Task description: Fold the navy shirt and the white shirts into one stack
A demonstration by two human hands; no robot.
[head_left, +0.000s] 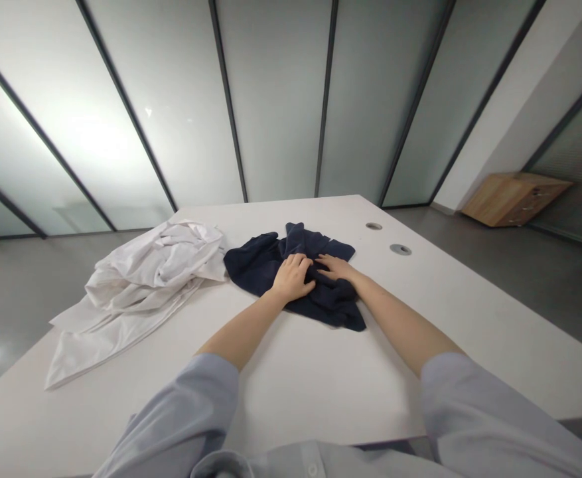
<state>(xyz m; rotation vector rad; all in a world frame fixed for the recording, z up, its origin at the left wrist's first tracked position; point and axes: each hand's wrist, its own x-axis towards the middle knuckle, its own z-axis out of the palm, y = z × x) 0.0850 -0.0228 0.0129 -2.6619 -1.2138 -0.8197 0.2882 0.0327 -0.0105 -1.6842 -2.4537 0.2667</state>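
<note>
A crumpled navy-blue garment (325, 309) lies in a loose heap on the white table, its kind hidden by the folds. My left hand (293, 277) rests on top of it from the left, fingers reaching forward and thumb apart. To the right, my right hand (338, 267) lies on the same dark cloth with its fingers spread. Both hands touch the fabric, and neither shows a closed grip. A raised fold of the cloth runs between the two hands.
A rumpled white garment (156, 265) lies on the left of the table (320, 385), with one part stretching toward the near left. Two round cable grommets (401, 249) are set in the tabletop at right. Beyond stand frosted glass panels (281, 99) and a wooden drawer cabinet (512, 198).
</note>
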